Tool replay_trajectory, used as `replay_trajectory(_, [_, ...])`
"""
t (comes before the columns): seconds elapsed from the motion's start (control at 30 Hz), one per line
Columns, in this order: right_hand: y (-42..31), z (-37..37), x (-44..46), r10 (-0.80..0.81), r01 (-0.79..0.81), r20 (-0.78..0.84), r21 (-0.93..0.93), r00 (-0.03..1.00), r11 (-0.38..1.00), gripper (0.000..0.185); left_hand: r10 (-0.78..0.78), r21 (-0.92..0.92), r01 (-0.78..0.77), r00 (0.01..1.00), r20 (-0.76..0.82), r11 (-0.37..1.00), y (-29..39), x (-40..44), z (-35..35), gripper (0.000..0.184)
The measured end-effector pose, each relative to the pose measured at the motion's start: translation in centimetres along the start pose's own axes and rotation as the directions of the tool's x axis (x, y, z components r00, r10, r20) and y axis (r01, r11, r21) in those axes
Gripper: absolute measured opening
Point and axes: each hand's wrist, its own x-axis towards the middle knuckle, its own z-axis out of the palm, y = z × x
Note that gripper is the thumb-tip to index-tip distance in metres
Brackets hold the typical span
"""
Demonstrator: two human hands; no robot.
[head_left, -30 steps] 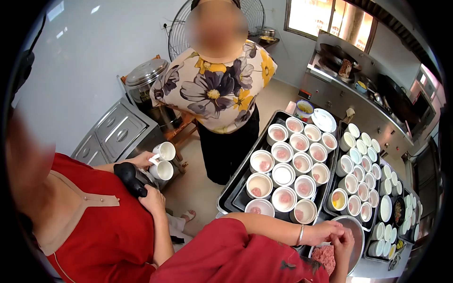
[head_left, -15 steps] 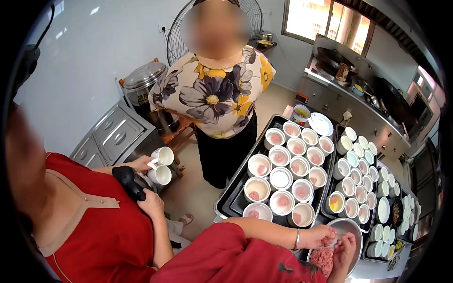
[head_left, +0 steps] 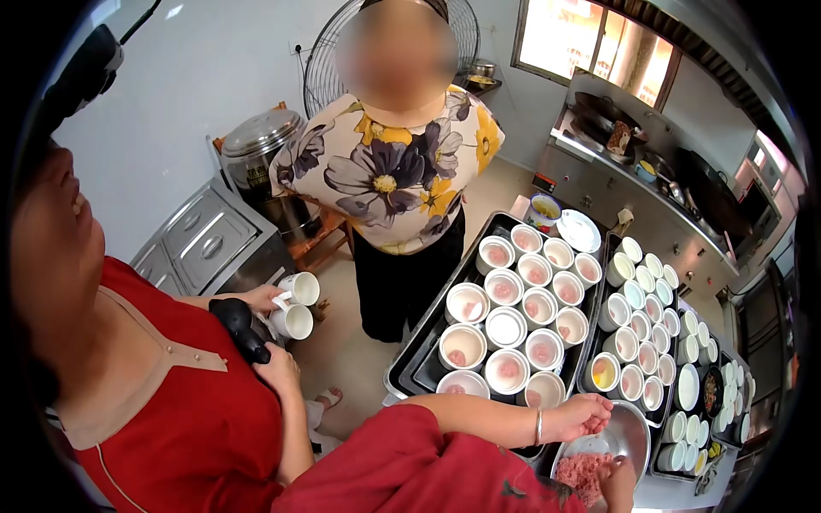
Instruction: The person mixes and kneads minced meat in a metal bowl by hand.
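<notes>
My left hand (head_left: 580, 417), with a bracelet at the wrist, is over the left rim of a metal bowl (head_left: 634, 432). Its fingers are curled together, and whatever they hold is too small to make out. Lower down, my right hand (head_left: 617, 480) is in the bowl against pink minced meat (head_left: 583, 473); its fingertips are blurred and partly hidden. Beyond the bowl, a black tray (head_left: 416, 369) bears several white cups (head_left: 508, 371), most with a small lump of meat inside. A second black tray (head_left: 590, 376) of cups lies to its right, one cup holding something yellow (head_left: 603, 373).
A co-worker in red (head_left: 171, 402) at left holds two white mugs (head_left: 293, 321) and a black object (head_left: 239, 329). Another person in a floral top (head_left: 389, 175) stands across. More cups, a white plate (head_left: 579, 231) and a stove counter (head_left: 637, 192) are to the right.
My right hand has moved down onto the meat, away from my left hand. My left hand stays near the bowl's rim. The red-clothed co-worker's head shows more in view.
</notes>
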Motion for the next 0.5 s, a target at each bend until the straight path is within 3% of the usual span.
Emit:
replay_trajectory(0.03, [0.2,-0.5,1.0,0.170,-0.124,-0.073,0.421,0.983,0.898,0.023,0.000,-0.002,0.000,1.000,0.000,1.000,-0.3,0.0,-0.1,0.018])
replay_trajectory(0.07, [0.0,-1.7,2.3,0.347,-0.169,-0.073,0.769,0.935,0.617,0.014,0.035,0.055,-0.037,0.998,0.048,0.998,-0.3,0.1,-0.3,0.018])
replay_trajectory(0.1, [-2.5,-3.9,3.0,0.404,-0.091,-0.006,0.971,0.915,0.220,0.017,0.066,0.110,-0.077,0.993,0.097,0.991,-0.3,0.3,-0.3,0.018])
replay_trajectory(0.13, [-4.3,-4.7,4.2,0.400,-0.086,-0.010,0.971,0.916,0.222,0.017,0.071,0.111,-0.082,0.993,0.098,0.990,-0.1,0.2,0.0,0.018])
replay_trajectory(0.17, [-5.8,-4.9,5.3,0.389,0.009,0.099,0.964,0.916,-0.268,0.019,0.116,0.345,-0.179,0.974,0.195,0.921,0.0,-0.1,0.8,0.021])
replay_trajectory(0.2, [-7.6,-5.5,6.3,0.326,0.096,0.191,0.715,0.926,-0.692,0.022,0.133,0.547,-0.283,0.945,0.298,0.788,0.2,-0.4,1.7,0.025])
replay_trajectory(0.23, [-10.3,-6.7,7.1,0.358,0.169,0.156,0.666,0.921,-0.727,0.025,0.153,0.790,-0.517,0.855,0.496,0.330,1.0,-1.5,3.0,0.035])
replay_trajectory(0.27, [-13.9,-8.5,7.7,0.390,0.238,0.128,0.610,0.912,-0.756,0.029,0.159,0.791,-0.518,0.855,0.494,0.326,1.2,-1.6,3.3,0.035])
replay_trajectory(0.33, [-15.7,-9.4,8.4,0.546,0.316,0.252,0.596,0.799,-0.738,0.029,0.265,0.719,-0.460,0.888,0.375,0.521,1.6,-1.5,3.1,0.032])
replay_trajectory(0.37, [-11.3,-5.9,8.9,0.216,0.140,0.083,0.532,0.973,-0.835,0.028,0.312,0.659,-0.439,0.898,0.309,0.611,1.7,-1.4,3.1,0.032])
replay_trajectory(0.4, [-9.0,-4.1,9.7,-0.152,-0.074,-0.114,0.505,0.982,-0.860,0.027,0.357,0.588,-0.426,0.903,0.238,0.687,2.2,-1.3,3.1,0.033])
replay_trajectory(0.43, [-13.6,-9.6,8.8,0.210,0.011,0.233,0.645,0.950,-0.764,0.026,0.400,0.502,-0.425,0.902,0.162,0.753,2.7,-1.3,3.1,0.035])
replay_trajectory(0.47, [-13.9,-10.0,8.9,0.295,0.125,0.062,0.810,0.953,-0.573,0.027,0.439,0.407,-0.431,0.895,0.081,0.805,3.3,-1.5,2.9,0.038])
replay_trajectory(0.5, [-14.7,-10.8,9.0,0.332,0.236,-0.124,0.916,0.935,-0.324,0.026,0.208,0.154,-0.222,0.973,0.105,0.963,3.4,-1.7,2.1,0.040])
